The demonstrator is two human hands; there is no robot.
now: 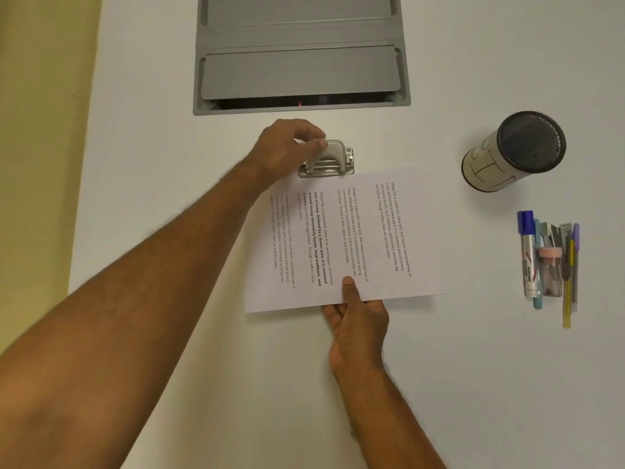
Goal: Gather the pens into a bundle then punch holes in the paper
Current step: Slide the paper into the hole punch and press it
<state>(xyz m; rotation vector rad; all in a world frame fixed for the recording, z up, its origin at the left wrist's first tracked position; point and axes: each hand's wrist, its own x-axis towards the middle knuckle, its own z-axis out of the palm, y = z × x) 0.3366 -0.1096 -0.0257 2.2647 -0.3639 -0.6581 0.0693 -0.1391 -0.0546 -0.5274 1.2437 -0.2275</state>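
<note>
A printed sheet of paper (372,238) lies on the white table (473,384), its far edge slid into a grey metal hole punch (333,160). My left hand (287,148) grips the punch's lever from the left, fingers curled over it. At the sheet's near edge my right hand (358,319) pinches the paper, thumb on top and fingers underneath. Several pens and markers (549,262) lie side by side in a bundle at the right, apart from both hands.
A black mesh pen holder (510,152) wrapped in paper lies on its side at the upper right. A grey recessed cable hatch (301,52) is set into the table behind the punch. The table's left edge runs along a yellow floor.
</note>
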